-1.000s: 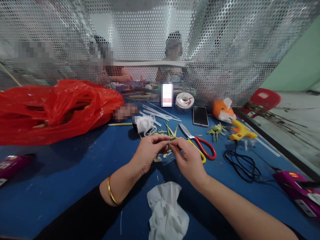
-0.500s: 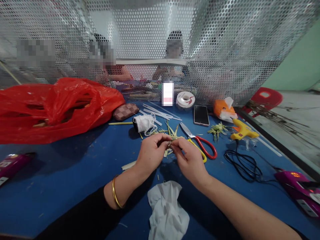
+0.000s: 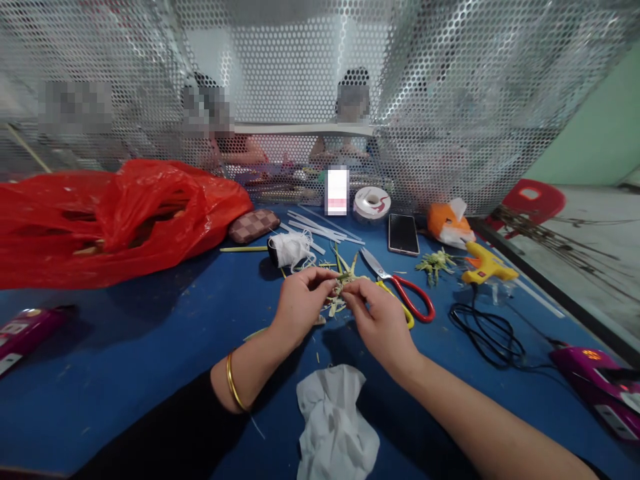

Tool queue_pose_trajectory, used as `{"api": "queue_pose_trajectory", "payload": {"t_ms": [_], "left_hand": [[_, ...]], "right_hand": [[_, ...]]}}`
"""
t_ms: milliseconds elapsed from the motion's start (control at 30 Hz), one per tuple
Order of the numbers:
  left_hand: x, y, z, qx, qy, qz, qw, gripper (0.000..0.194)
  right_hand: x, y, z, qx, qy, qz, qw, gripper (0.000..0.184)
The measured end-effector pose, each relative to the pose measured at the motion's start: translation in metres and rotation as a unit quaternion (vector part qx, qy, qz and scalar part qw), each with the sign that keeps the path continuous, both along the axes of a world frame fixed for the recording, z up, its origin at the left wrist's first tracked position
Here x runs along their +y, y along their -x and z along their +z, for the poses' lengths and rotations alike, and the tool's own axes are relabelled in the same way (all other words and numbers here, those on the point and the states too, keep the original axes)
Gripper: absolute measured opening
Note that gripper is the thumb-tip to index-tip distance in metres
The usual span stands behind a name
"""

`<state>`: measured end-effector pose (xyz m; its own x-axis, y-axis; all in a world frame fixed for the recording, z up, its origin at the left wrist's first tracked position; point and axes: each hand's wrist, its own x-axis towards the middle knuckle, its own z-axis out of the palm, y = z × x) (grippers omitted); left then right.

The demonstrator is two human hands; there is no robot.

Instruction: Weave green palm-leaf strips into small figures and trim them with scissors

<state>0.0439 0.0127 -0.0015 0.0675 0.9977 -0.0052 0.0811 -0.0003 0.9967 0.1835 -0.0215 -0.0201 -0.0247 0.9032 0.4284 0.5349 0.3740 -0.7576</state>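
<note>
The left hand [image 3: 306,303] and right hand [image 3: 383,325] nearly meet over the bench [image 3: 165,347], fingers pinched on a small green plant piece [image 3: 343,278] lying between their fingertips. Just beyond it are green scraps [image 3: 350,264]; the red-and-yellow-handled scissors [image 3: 400,283] lie just far of the right hand, the thread spool [image 3: 291,249] far of the left.

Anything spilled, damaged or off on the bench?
Nothing looks clearly spilled or damaged. Slightly untidy: loose white thread hangs off the spool, pale green scraps lie scattered below the hands, and the glue gun's black cable is bunched in loops.
</note>
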Motion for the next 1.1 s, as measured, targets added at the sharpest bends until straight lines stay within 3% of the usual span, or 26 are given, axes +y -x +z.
{"api": "queue_pose_trajectory", "payload": {"t_ms": [167,300,467,667,733,933,1100], "left_hand": [[0.000,0.001,0.007,-0.095,0.071,0.005,0.993,0.013],[-0.001,0.001,0.007,-0.121,0.105,0.008,0.987,0.013],[0.000,0.001,0.005,-0.150,0.126,0.018,0.981,0.014],[-0.002,0.000,-0.002,-0.155,0.124,-0.005,0.980,0.016],[-0.002,-0.001,-0.003,-0.148,0.124,-0.009,0.981,0.016],[-0.001,-0.002,0.000,-0.086,0.068,-0.005,0.994,0.012],[-0.002,-0.002,0.000,-0.006,0.013,-0.056,0.998,0.011]], "right_hand": [[0.000,0.000,-0.002,0.060,0.023,-0.023,0.998,0.022],[0.001,-0.001,-0.002,0.092,-0.003,-0.029,0.995,0.015],[0.005,-0.001,-0.006,0.059,-0.006,0.036,0.998,0.014],[0.010,0.002,-0.009,0.130,0.106,0.042,0.985,0.014],[0.011,0.002,-0.009,0.142,0.130,0.041,0.980,0.016],[0.009,0.001,-0.002,0.140,0.095,0.050,0.984,0.021],[0.008,0.001,0.007,0.256,0.162,0.070,0.951,0.020]]}}
